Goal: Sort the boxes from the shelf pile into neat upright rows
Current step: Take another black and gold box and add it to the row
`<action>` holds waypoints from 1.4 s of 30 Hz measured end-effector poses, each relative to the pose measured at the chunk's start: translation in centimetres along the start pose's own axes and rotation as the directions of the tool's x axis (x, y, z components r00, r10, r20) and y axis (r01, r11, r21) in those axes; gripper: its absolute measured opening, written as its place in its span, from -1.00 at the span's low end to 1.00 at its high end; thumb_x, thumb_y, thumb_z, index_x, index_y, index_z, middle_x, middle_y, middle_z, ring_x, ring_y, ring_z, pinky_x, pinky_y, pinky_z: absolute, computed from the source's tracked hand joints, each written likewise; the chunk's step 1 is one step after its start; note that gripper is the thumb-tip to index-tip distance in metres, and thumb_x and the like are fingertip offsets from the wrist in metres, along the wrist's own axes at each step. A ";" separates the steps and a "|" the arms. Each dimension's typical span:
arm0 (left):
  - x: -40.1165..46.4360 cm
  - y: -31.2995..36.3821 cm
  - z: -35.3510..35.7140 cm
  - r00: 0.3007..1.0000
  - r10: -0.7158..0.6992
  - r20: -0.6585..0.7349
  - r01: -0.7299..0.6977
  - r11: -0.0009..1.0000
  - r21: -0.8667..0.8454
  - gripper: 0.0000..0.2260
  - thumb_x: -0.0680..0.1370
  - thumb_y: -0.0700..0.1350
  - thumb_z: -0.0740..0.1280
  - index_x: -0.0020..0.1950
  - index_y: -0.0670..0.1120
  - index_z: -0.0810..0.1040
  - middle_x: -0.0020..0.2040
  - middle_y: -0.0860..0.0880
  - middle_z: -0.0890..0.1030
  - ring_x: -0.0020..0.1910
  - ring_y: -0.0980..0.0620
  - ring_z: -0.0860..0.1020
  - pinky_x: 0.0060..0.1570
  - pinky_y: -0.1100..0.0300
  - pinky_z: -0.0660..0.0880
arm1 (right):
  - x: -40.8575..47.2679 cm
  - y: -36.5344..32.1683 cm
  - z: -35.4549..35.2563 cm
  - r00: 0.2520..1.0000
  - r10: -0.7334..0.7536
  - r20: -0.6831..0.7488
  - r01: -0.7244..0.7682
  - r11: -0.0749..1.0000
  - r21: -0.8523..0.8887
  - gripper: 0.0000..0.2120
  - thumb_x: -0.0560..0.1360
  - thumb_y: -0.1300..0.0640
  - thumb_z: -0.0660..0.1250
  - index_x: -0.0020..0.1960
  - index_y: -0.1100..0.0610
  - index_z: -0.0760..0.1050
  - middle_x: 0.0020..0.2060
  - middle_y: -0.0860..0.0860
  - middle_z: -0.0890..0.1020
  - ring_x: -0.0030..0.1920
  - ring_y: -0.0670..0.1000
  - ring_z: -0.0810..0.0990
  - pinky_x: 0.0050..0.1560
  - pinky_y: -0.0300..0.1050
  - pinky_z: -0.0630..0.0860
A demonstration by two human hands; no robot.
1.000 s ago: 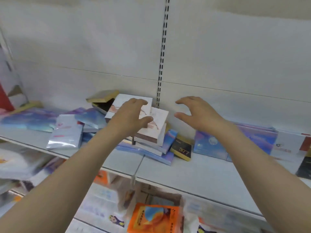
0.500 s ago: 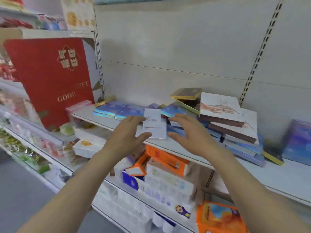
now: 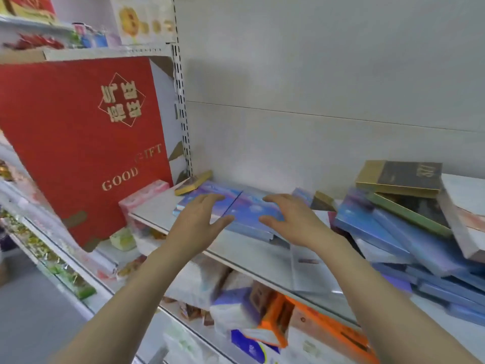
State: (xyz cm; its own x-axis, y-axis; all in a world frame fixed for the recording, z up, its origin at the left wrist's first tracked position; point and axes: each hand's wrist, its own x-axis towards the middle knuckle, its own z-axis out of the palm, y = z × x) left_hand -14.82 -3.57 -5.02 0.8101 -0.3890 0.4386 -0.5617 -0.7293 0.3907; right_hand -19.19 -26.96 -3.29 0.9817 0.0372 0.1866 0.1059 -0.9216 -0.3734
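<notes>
Fingers on both hands are spread wide and loose, nothing held yet; the left hand (image 3: 199, 219) is hovering over the left of two flat blue boxes (image 3: 231, 210) lying side by side at the back of the shelf (image 3: 252, 256), and the right hand (image 3: 291, 219) is over the right one; whether skin is actually touching cardboard can't be told from this angle.

Progress-wise, basically nothing looks sorted so far; no box is seen standing upright anywhere; the main pile (image 3: 409, 232) off to the right is a tilted heap of blue boxes with a gold and black box (image 3: 401, 177) perched on top, plus a white box sticking out at the far right edge; all of that is left to be done, by the look of it.

For room: a decent bare stretch of shelf can be seen in front of the two flat boxes and toward the front lip; the left end is hemmed in by a big red gift box (image 3: 78, 143) and a small pink pack (image 3: 143, 198); the leaning pile crowds the right side, so it could probably get knocked if elbows are swung that way.
</notes>
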 end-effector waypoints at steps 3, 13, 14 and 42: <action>3.4 -3.6 1.5 0.998 -0.020 0.061 0.023 0.999 -0.041 -0.45 0.51 0.25 0.30 0.37 -0.06 0.47 0.31 -0.02 0.53 0.33 -0.01 0.43 0.25 0.21 0.29 | 4.8 0.4 2.3 0.991 0.105 0.082 -0.102 0.994 -0.042 -0.45 0.57 -0.20 0.26 0.48 0.00 0.34 0.44 0.02 0.43 0.43 0.07 0.37 0.39 -0.06 0.31; 7.9 -12.8 6.4 0.991 0.005 0.137 0.005 0.997 -0.074 -0.29 0.43 0.43 0.03 0.34 0.02 0.53 0.37 -0.03 0.51 0.43 -0.09 0.34 0.42 0.06 0.21 | 11.0 -1.0 7.4 0.951 0.215 0.222 -0.114 0.911 -0.396 -0.48 0.57 -0.35 0.02 0.18 0.01 0.49 0.15 0.04 0.61 0.22 0.10 0.53 0.19 0.00 0.37; 8.2 -13.5 6.8 0.990 0.019 0.142 -0.009 0.997 -0.074 -0.28 0.43 0.46 0.01 0.33 0.03 0.54 0.37 -0.04 0.51 0.43 -0.10 0.34 0.44 0.03 0.21 | 11.1 -1.2 7.8 0.948 0.231 0.219 -0.128 0.907 -0.402 -0.46 0.56 -0.36 0.01 0.22 0.00 0.49 0.17 0.04 0.60 0.25 0.10 0.51 0.25 0.04 0.35; 10.6 -24.3 5.5 0.953 0.297 0.058 -0.263 0.907 -0.328 -0.41 0.55 0.36 0.01 0.41 0.06 0.46 0.44 0.08 0.42 0.50 0.14 0.21 0.51 0.07 -0.08 | 20.6 -11.8 13.8 0.886 0.456 0.077 -0.440 0.778 0.448 -0.41 0.57 -0.20 0.27 0.51 0.05 0.30 0.34 -0.03 0.56 0.35 -0.08 0.47 0.30 -0.20 0.33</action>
State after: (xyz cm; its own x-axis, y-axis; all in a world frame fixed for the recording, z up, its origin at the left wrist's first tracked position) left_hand 8.35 6.92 -14.26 0.6152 -0.6198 0.4872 -0.7775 -0.3748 0.5049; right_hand 2.00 -10.00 -7.57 0.9307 -0.3580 -0.0748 -0.2782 -0.5604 -0.7801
